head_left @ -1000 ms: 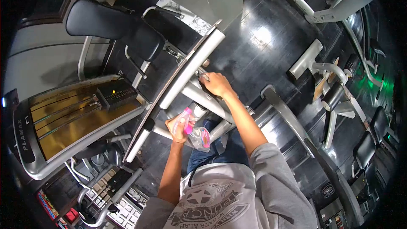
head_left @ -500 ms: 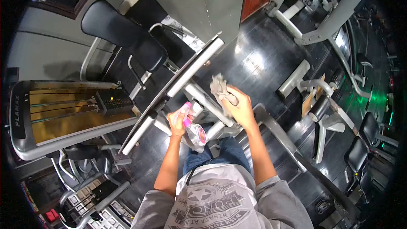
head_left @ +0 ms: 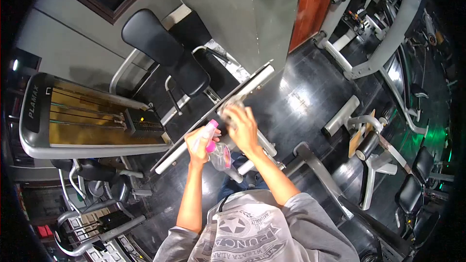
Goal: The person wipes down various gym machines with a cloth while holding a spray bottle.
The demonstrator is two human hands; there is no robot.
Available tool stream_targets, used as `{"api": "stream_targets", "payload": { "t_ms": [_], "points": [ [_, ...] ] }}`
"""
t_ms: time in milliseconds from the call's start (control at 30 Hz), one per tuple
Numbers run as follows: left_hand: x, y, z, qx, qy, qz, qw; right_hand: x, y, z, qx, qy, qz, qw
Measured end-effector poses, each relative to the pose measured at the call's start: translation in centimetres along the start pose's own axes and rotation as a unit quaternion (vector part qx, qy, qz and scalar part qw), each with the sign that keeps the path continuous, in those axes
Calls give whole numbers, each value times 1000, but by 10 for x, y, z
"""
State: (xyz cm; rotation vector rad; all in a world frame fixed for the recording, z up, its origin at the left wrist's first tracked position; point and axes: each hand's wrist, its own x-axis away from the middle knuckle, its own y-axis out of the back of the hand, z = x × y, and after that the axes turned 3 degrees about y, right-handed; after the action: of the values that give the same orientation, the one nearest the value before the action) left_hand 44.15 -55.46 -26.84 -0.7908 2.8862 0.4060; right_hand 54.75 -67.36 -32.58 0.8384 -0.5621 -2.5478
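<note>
Head view: The left hand (head_left: 196, 146) is wrapped around the pink-topped spray bottle (head_left: 221, 157) on the near side of the tube-edged panel (head_left: 258, 78). The right hand (head_left: 244, 131) grasps a blurred cloth (head_left: 230, 108) at the panel; contact cannot be determined. The black padded seat (head_left: 155, 39) stands beyond the panel.

right hand (head_left: 244, 130) swung leftward, nearer the spray bottle (head_left: 221, 157), cloth (head_left: 233, 105) now at the pale bar (head_left: 255, 82)

Btl (head_left: 220, 158) clr plastic; flr (head_left: 298, 98) glossy.
</note>
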Motion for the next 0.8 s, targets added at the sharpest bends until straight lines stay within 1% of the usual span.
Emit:
{"api": "stream_targets", "payload": {
  "t_ms": [33,100,133,200,233,267,300,333,400,433,467,533,567,600,667,700,733,767,800],
  "points": [
    [-5,2,-8,-8,-15,-2,1000,3,-2,1,-2,2,-2,1000],
    [-17,5,-18,-16,-32,-2,999,5,-5,-2,-6,72,31,997],
    [-24,5,-20,-33,-50,-1,998,3,-4,-10,-6,72,29,997],
    [-34,5,-19,-50,-68,4,996,-8,6,-33,37,148,70,986],
    [-39,2,-16,-56,-60,4,997,-15,17,-40,91,189,45,977],
    [-45,1,-13,-62,-51,5,997,-20,23,-50,112,184,27,976],
    [-54,5,-14,-161,-94,32,982,-27,30,-59,120,152,1,981],
    [-60,3,-16,-160,-97,31,982,-37,39,-68,128,122,-23,984],
    [-67,-3,-22,-216,-89,66,970,-55,55,-83,136,87,-72,984],
    [-71,-5,-21,-206,-89,73,972,-60,60,-87,106,62,-93,988],
    [-72,-6,-19,-206,-90,77,971,-61,60,-88,108,60,-95,988],
    [-69,-10,-12,-76,64,90,991,-62,57,-84,61,25,-142,988],
    [-70,-10,-10,-93,31,82,992,-59,50,-78,39,-5,-159,987],
    [-70,-11,-11,-93,32,84,992,-53,39,-74,28,-30,-186,982],
    [-71,-13,-19,-164,37,97,981,-39,21,-56,3,-53,-208,977],
    [-73,-13,-22,-205,11,107,973,-28,12,-51,-13,-36,-176,984],
    [-73,-13,-22,-206,12,110,972,-18,5,-49,-29,-19,-143,989],
    [-72,-13,-21,-216,16,109,970,-10,1,-51,-33,28,-108,993],
    [-72,-14,-20,-226,19,107,968,-12,5,-55,-34,25,-110,993]
  ]
}}
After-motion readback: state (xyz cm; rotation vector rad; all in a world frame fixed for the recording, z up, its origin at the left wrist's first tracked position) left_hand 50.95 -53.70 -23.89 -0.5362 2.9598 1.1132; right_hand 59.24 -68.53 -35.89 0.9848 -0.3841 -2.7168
